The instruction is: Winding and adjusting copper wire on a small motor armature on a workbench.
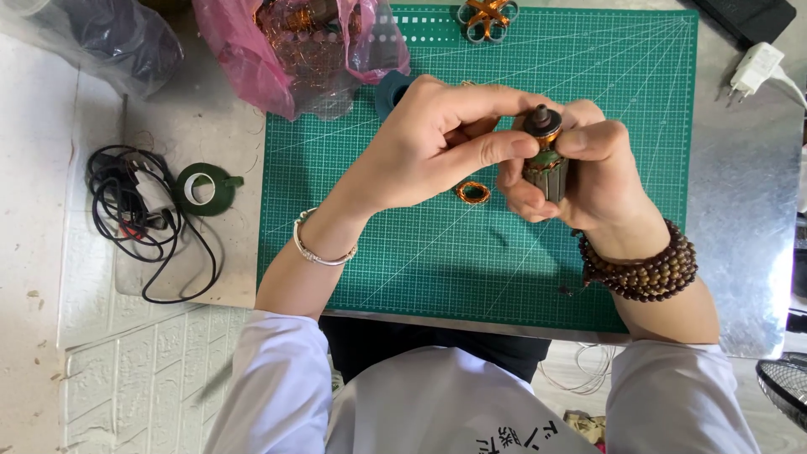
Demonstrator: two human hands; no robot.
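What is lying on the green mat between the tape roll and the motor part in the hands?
In the head view, a small copper coil lies between tape roll and motor part.

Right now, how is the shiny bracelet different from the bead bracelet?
The silver bangle is one thin, smooth metal ring on the left wrist. The wooden bead bracelet is dark brown, chunky, and wraps the right wrist in several rows. Both sit just behind the left hand and right hand, which together hold a small motor armature over the green cutting mat.
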